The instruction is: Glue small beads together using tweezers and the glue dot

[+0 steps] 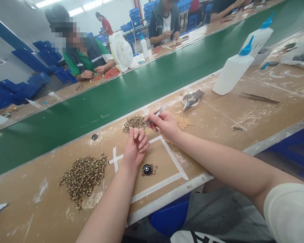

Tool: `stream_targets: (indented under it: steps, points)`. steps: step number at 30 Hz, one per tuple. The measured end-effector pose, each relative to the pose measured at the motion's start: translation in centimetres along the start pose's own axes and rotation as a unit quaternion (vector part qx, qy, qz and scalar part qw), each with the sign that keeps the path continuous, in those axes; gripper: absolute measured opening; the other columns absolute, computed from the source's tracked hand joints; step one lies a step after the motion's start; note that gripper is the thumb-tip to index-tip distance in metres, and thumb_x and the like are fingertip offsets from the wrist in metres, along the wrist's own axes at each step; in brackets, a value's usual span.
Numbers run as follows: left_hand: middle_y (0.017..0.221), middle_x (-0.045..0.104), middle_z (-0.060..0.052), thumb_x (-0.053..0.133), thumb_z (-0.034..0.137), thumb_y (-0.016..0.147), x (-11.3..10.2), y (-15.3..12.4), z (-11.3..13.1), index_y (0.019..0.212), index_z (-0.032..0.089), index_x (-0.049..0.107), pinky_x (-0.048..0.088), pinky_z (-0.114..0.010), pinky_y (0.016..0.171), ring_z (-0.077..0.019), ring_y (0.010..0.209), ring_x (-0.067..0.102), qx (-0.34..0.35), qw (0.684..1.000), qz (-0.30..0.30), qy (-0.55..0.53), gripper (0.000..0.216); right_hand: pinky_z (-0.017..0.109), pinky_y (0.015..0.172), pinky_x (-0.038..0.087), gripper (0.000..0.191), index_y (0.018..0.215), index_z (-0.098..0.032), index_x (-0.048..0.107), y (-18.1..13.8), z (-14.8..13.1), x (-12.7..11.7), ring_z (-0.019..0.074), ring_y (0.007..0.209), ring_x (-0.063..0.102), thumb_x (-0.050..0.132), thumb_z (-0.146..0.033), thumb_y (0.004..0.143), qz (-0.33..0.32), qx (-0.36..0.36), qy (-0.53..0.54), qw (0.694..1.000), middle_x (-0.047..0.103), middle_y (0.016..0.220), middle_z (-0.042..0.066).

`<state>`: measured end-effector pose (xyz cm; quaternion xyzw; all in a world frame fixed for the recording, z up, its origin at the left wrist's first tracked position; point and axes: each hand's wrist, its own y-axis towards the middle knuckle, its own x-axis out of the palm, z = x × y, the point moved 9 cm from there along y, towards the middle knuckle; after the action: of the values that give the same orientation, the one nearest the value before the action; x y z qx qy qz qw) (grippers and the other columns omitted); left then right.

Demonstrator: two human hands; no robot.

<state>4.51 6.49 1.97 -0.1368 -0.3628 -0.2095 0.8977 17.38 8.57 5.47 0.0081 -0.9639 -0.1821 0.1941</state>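
Observation:
My right hand (164,125) is closed around a pair of tweezers (163,108), their tips pointing down to the left. Those tips meet the fingers of my left hand (135,146), which is curled with thumb and fingertips together; whatever it pinches is too small to make out. Beyond my hands lies a heap of small dark-and-gold pieces (133,122). Partly behind my right wrist is a heap of tan beads (182,123). Below my left hand, inside a white tape outline (176,162), sits a small black glossy round dish (147,169).
A larger heap of dark-and-gold pieces (84,177) lies on the left. To the right are a glue bottle (231,74), spare tweezers (259,98) and a grey tapered object (192,99). A green belt (111,116) runs behind; co-workers sit across it near a white fan (121,50).

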Motion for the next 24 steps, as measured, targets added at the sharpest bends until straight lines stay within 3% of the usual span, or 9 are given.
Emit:
stream_targets:
  steps: [11, 18, 24]
  points:
    - [0.072, 0.048, 0.007, 0.08, 0.051, 0.096, -0.32, 0.13, -0.04, 0.083, 0.021, 0.049, 0.027, -0.012, 0.037, -0.0033, 0.044, 0.032, 0.011, 1.0, 0.0, 0.026, 0.045, 0.024, 0.046, 0.04, 0.049, 0.084, -0.018, 0.077, -0.1, 0.04, 0.04, 0.0077, 0.048, 0.054, 0.08, -0.067, 0.089, -0.008, -0.004, 0.002, 1.0, 0.061, 0.057, -0.003]
    - [0.079, 0.056, 0.006, 0.092, 0.049, 0.084, -0.38, 0.11, 0.09, 0.092, 0.02, 0.061, 0.028, -0.009, 0.038, -0.0002, 0.046, 0.031, 0.036, 0.997, -0.007, 0.068, 0.043, 0.024, 0.043, 0.039, 0.053, 0.082, -0.019, 0.074, -0.07, -0.44, 0.05, 0.0067, 0.046, 0.053, 0.079, -0.071, 0.088, 0.001, -0.006, 0.005, 1.0, 0.064, 0.061, -0.002]
    - [0.073, 0.052, 0.007, 0.094, 0.05, 0.081, -0.44, -0.03, -0.21, 0.088, 0.019, 0.061, 0.027, -0.008, 0.04, -0.0006, 0.046, 0.029, 0.025, 0.995, -0.021, 0.089, 0.046, 0.023, 0.042, 0.04, 0.055, 0.081, -0.019, 0.073, -0.17, -0.56, 0.39, 0.0067, 0.045, 0.053, 0.079, -0.073, 0.086, -0.017, 0.007, 0.009, 1.0, 0.063, 0.059, -0.003]
